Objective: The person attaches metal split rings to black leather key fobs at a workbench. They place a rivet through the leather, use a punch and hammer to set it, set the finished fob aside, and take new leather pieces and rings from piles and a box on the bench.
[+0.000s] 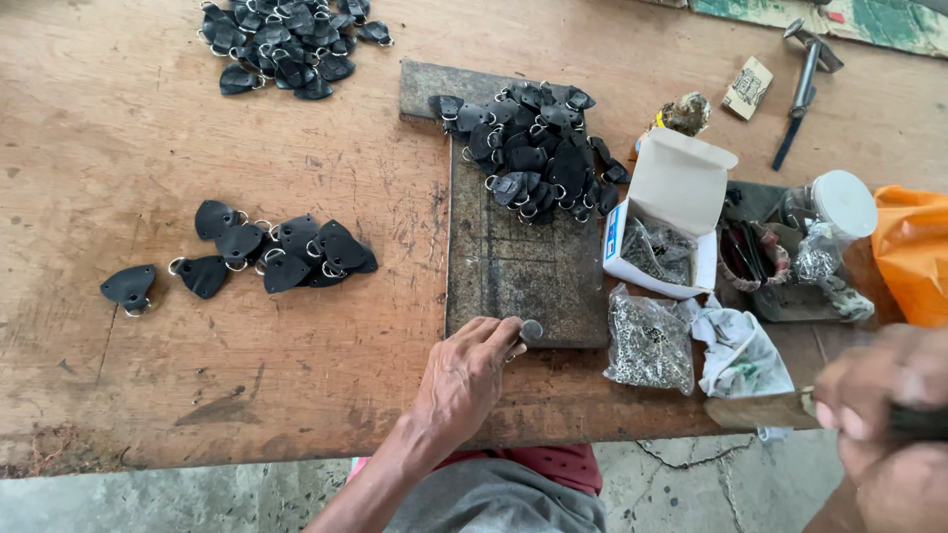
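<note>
My left hand (464, 375) reaches forward from the near edge of the worn wooden table (118, 148), wrist bent slightly, knuckles up. Its fingers curl together and pinch a small round grey metal piece (531, 330) against the near edge of the dark rectangular metal plate (518, 266). My right hand (884, 405) is raised close to the camera at the near right, blurred, its fingers wrapped around a dark handle (918, 422); how tightly, I cannot tell.

On the far part of the plate lies a heap of black leather tabs with metal rings (533, 148). A smaller cluster of the same tabs (281, 252) lies to the left, and another pile (286, 44) sits at the far left. Just right of the plate stand an open white cardboard box of small metal parts (667, 217) and a clear plastic bag of silvery fittings (649, 341).
</note>
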Available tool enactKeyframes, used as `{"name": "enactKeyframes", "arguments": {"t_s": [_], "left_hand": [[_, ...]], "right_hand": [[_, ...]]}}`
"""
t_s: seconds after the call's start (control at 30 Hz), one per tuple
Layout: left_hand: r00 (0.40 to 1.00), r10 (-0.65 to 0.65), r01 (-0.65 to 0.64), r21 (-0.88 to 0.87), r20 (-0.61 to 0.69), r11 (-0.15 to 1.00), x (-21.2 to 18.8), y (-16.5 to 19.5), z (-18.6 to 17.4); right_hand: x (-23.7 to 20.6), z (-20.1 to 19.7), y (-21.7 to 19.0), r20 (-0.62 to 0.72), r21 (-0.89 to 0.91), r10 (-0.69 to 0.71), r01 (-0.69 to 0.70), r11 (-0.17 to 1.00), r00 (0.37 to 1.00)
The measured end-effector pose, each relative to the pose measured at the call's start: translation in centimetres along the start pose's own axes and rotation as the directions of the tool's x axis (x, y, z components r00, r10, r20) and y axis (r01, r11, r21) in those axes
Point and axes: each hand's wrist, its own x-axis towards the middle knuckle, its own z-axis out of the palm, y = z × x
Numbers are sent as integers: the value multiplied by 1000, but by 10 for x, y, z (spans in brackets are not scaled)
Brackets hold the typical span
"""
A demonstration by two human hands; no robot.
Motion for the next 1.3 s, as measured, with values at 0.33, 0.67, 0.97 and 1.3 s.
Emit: {"name": "enactKeyframes", "arguments": {"t_s": [0.33,0.67,0.97,1.3], "left_hand": [[991,-126,127,-26,54,992,3,-3,-1],[878,-466,469,-401,113,787,16,-10,-20],[843,-525,538,-200,119,819,21,-6,-22],[861,-471,455,121,192,882,42,-19,-8]], "right_hand": [[38,81,65,-378,-842,491,-512,170,785],[58,45,141,-413,-910,272,-404,-93,869],[45,105,160,-273,-904,452,-387,182,849],[33,115,154,-419,-636,586,-685,355,693]]}}
